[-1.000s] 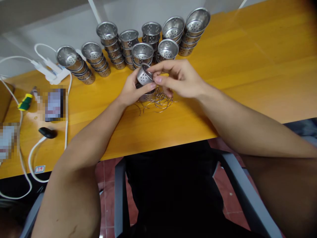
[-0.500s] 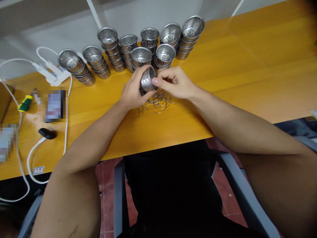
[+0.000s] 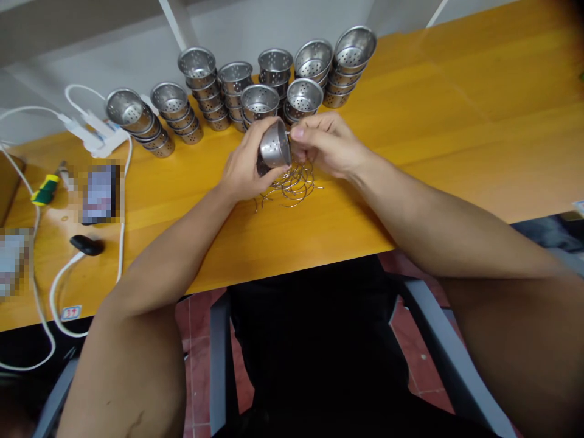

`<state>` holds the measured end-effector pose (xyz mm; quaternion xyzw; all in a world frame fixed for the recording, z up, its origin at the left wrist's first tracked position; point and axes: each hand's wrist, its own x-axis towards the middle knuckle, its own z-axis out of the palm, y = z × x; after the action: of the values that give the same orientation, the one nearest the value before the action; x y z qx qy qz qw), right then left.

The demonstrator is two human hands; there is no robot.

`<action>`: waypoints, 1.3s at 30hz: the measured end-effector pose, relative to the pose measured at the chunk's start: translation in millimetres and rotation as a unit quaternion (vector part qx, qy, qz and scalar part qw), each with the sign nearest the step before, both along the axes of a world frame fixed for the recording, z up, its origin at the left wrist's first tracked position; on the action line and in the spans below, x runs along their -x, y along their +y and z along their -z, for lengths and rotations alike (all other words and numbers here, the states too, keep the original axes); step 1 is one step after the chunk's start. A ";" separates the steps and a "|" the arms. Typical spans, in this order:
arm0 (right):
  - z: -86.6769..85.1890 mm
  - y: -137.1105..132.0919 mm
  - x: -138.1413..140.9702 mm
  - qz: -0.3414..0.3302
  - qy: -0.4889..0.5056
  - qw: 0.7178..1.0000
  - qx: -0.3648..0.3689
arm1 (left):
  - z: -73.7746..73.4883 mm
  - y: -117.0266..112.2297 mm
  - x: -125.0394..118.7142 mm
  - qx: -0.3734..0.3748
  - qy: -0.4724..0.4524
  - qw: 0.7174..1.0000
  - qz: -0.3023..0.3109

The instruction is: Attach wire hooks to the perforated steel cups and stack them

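My left hand (image 3: 249,163) is wrapped round a perforated metal cup (image 3: 272,146), tilted on its side with its mouth facing right. Just right of that mouth, my right hand (image 3: 329,143) is closed in a pinch. Something thin and light shows at its fingertips near the rim, too small to make out. Below both hands lies a tangle of thin bent metal wires (image 3: 295,185) on the table. Behind them stand several stacks of similar perforated cups, one front stack's top cup (image 3: 305,97) close to my right fingers.
On the left of the wooden table (image 3: 438,134) lie a power strip (image 3: 107,139) with white cables, a yellow-green handled tool (image 3: 45,190), a phone (image 3: 99,194) and a black oval object (image 3: 86,245). A grey wall rises behind the cup stacks.
My right hand has drawn slightly back to the right from the cup's rim, its thumb no longer on the rim. The left hand keeps its hold, and the cup is turned slightly.
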<state>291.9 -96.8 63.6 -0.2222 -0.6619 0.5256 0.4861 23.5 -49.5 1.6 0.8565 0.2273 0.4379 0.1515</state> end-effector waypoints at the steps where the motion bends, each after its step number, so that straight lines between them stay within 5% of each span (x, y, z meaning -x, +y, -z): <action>1: -1.4 1.2 -0.6 -0.003 0.024 1.000 0.010 | 1.0 0.3 -1.2 0.004 -0.017 1.000 -0.009; 10: -11.2 22.2 -25.2 -0.069 0.052 0.995 0.046 | 10.6 8.6 -0.1 0.077 -0.102 0.991 -0.025; 14: -1.2 26.6 -31.5 0.034 -0.044 0.996 -0.068 | 6.2 11.7 6.0 0.104 -0.130 0.986 -0.029; 18: 7.5 18.0 -28.7 0.103 -0.198 0.949 -0.221 | 2.3 7.6 4.9 0.099 -0.138 0.985 -0.025; 22: -1.0 -4.8 -15.8 0.125 -0.186 0.943 -0.245 | 3.6 4.4 3.6 0.082 -0.120 0.989 -0.003; 26: -9.1 -24.5 1.9 0.063 -0.176 0.950 -0.251 | 12.0 9.8 4.6 0.061 -0.100 0.993 0.006; 28: -10.7 -24.9 3.3 0.099 -0.149 0.957 -0.230 | 16.2 14.3 4.0 0.057 -0.105 0.993 0.000; 32: -12.5 2.5 -22.3 0.222 -0.067 0.945 -0.231 | 17.7 19.3 0.4 0.065 -0.100 0.993 0.000; 36: -1.7 47.1 -52.7 0.162 -0.083 0.951 -0.250 | 12.2 15.8 -3.1 0.046 -0.113 0.992 0.043; 39: 17.0 70.9 -53.6 0.210 -0.128 0.930 -0.273 | 8.7 11.3 -4.1 0.053 -0.119 0.991 0.044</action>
<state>345.5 -25.8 46.7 -0.2809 -0.7745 0.1777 0.5382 27.6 -38.2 -7.1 0.7985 0.1926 0.5165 0.2418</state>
